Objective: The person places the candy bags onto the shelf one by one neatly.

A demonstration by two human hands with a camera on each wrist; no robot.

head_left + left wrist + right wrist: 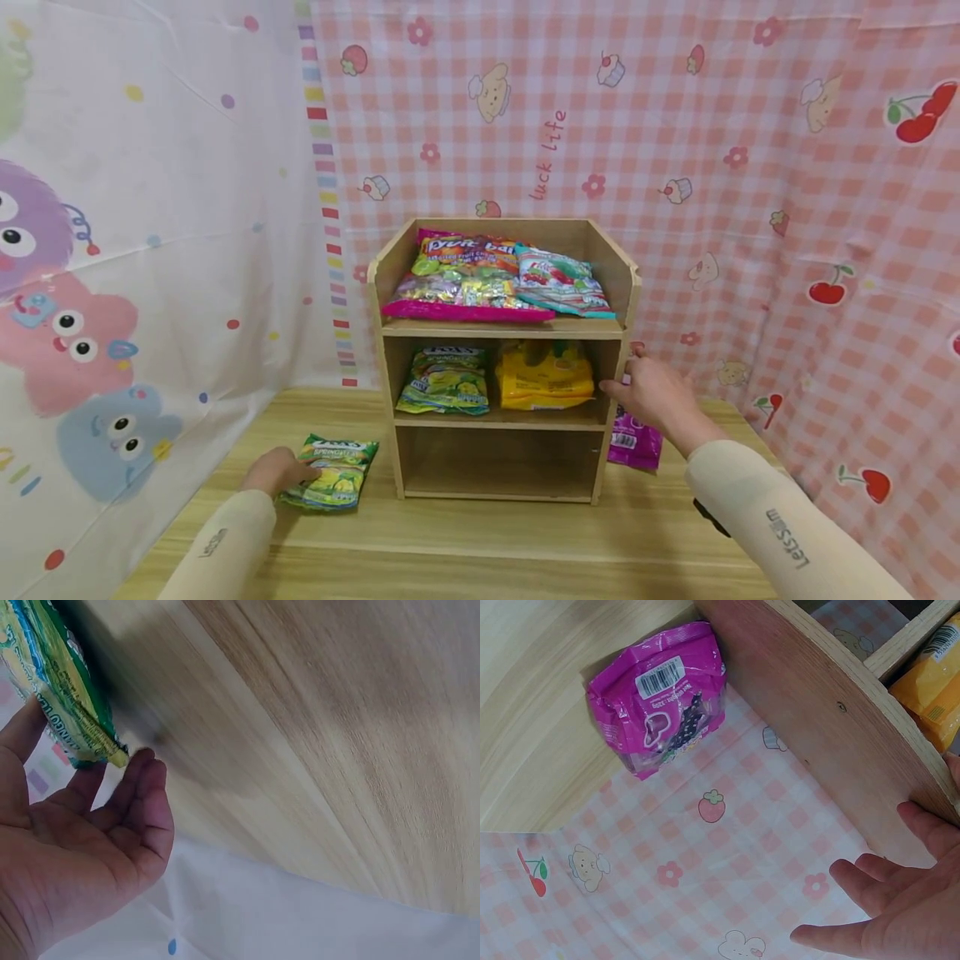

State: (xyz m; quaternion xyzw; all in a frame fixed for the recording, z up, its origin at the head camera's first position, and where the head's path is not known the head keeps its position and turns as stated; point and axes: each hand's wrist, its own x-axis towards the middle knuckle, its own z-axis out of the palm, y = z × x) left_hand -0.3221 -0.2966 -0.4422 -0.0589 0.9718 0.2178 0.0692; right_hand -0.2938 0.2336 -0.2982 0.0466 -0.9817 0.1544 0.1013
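Observation:
My left hand [272, 472] pinches the near left edge of a green candy bag [337, 471], thumb on one face. In the left wrist view the bag [56, 682] is tilted up at the upper left, and the other fingers curl beside it. My right hand [663, 400] holds the right side panel of the small wooden shelf [498, 423], thumb over the front edge. The right wrist view has the index fingertip against the outer face of the panel [817, 705], the other fingers spread. A purple candy bag [634, 442] stands beside the shelf, below this hand.
On the top tier lie a large fruit candy bag [468, 279] and a smaller teal-edged bag [562, 283]. The middle tier holds another green bag [447, 382] and a yellow bag [546, 377]. Patterned cloth [712, 125] hangs around the wooden table [480, 550].

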